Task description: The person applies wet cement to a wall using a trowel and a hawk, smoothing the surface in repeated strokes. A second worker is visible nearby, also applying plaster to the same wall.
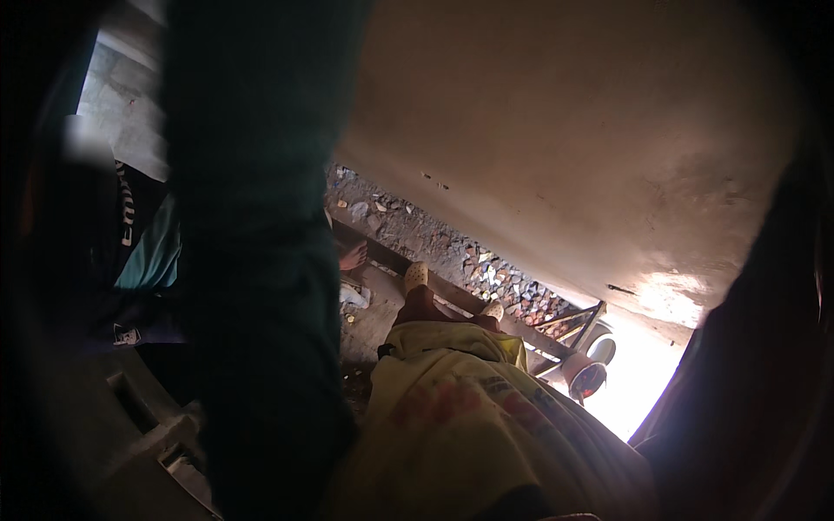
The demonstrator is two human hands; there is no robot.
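Observation:
Neither of my hands shows. A dark green sleeve [261,243] runs from the lower edge up past the top, close to the camera; it looks like my raised left arm, and its hand lies outside the picture. Along the right edge a dark shape [764,347], perhaps my right sleeve, rises in deep shadow. Below me hangs my yellow shirt [469,408] with a blurred red and dark print. My feet, in pale clogs [417,276], stand on a narrow plank or rail [460,295]. What either hand holds or touches is hidden.
A smooth plastered wall [565,113] fills the upper right. Broken brick and stone [512,286] lie along its foot. Round buckets [584,377] stand near a metal frame [591,326] by bright light. At left is another person in dark and teal clothing [152,247]; a bare foot [353,257] shows beside the sleeve.

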